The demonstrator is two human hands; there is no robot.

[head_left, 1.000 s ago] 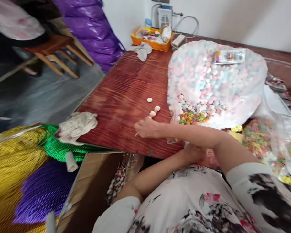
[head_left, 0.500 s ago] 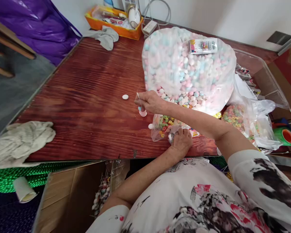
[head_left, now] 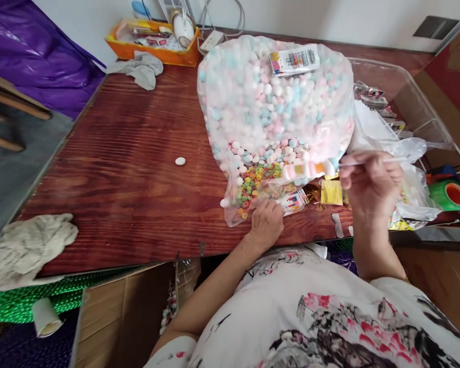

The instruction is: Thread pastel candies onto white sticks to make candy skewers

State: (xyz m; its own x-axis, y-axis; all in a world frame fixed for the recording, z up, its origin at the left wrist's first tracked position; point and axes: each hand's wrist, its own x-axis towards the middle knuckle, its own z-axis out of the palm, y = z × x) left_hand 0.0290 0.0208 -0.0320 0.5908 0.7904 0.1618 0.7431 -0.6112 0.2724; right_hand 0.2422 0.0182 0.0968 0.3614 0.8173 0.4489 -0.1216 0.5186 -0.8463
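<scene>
My right hand (head_left: 371,176), blurred by motion, is raised at the right and closed round a thin white stick. Along the stick sits a row of candies (head_left: 310,169) in white, orange, pink and blue, making a candy skewer that points left. My left hand (head_left: 267,222) rests at the table's near side, fingers curled on a clear plastic bag (head_left: 233,217) of small colourful ring candies (head_left: 255,184). Its fingertips are partly hidden. Just above lies a large clear bag (head_left: 230,110) of pastel round candies. One white candy (head_left: 180,161) lies alone on the wood.
The red-brown table (head_left: 138,138) carries an orange box (head_left: 153,48), grey cloth (head_left: 141,69) and a whitish rag (head_left: 34,245). Small printed packets (head_left: 294,60) and gold twist ties (head_left: 331,192) lie about. At right are a clear bin (head_left: 398,76) and green tape (head_left: 450,195).
My right hand has swung from the table's middle to the right, lifting the candy skewer. My left hand stays by the ring-candy bag. The view has shifted slightly.
</scene>
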